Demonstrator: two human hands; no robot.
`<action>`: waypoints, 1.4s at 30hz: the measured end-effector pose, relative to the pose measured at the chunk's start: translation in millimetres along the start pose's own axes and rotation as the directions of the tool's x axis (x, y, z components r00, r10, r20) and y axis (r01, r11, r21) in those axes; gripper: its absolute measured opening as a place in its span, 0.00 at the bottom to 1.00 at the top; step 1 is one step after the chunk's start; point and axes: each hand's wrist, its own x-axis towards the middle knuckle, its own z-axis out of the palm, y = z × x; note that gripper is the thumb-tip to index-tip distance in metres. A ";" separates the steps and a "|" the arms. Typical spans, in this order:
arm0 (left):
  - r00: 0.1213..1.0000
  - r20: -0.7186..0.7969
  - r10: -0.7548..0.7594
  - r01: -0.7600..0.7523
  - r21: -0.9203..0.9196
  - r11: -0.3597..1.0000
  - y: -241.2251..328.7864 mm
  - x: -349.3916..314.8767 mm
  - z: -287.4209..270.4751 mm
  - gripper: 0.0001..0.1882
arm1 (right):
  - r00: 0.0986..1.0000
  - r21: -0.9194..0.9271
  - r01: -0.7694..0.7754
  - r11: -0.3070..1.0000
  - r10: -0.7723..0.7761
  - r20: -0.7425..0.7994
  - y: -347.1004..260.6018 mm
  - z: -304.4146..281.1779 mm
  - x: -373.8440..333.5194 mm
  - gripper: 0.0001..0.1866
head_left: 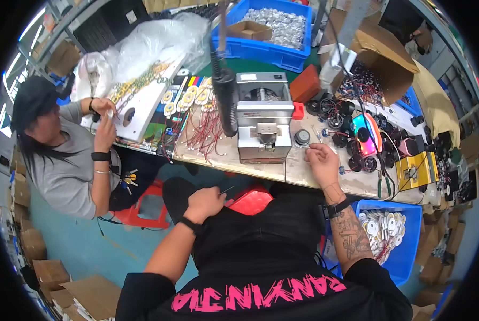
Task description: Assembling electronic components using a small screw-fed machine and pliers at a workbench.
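My left hand (206,203) rests over my left thigh, below the table edge. Its fingers are closed around a thin, dark, pointed tool (227,189) whose tip sticks out to the right; most of it is hidden. Over the table's front edge, my right hand (323,162) has its fingers curled, thumb and fingertips close together. Whatever it pinches is too small to make out. Just beyond those fingertips stands a round grey-and-black part (302,138). To its left is a grey metal bench machine (263,120), apart from both hands.
A co-worker (71,160) sits at the left, handling small parts. Wired white discs (188,99) lie left of the machine. Black round parts, green-handled pliers (379,184) and a yellow box (417,171) crowd the right. Blue bins stand behind (261,53) and lower right (414,235).
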 end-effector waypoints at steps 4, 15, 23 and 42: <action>0.997 -0.049 -0.053 0.033 -0.343 0.939 -33.0 -44.5 -7.8 0.24 | 0.997 -0.009 0.080 0.997 -0.080 0.015 10.2 -2.3 -3.2 0.11; 0.867 -0.447 -0.220 -0.342 -0.855 0.389 6.9 -81.4 -82.3 0.18 | 0.987 -0.182 0.159 0.970 -0.155 0.033 4.6 -4.8 -17.0 0.11; 0.715 -0.674 0.185 -0.558 -0.390 0.732 90.0 -68.9 -148.9 0.09 | 0.982 -0.225 0.185 0.956 -0.189 0.007 -0.9 -9.8 -21.7 0.11; 0.723 -0.688 -0.059 -0.489 -0.570 0.660 138.1 9.0 -88.6 0.13 | 0.992 -0.156 0.124 0.980 -0.127 -0.012 -4.3 -0.2 -18.4 0.11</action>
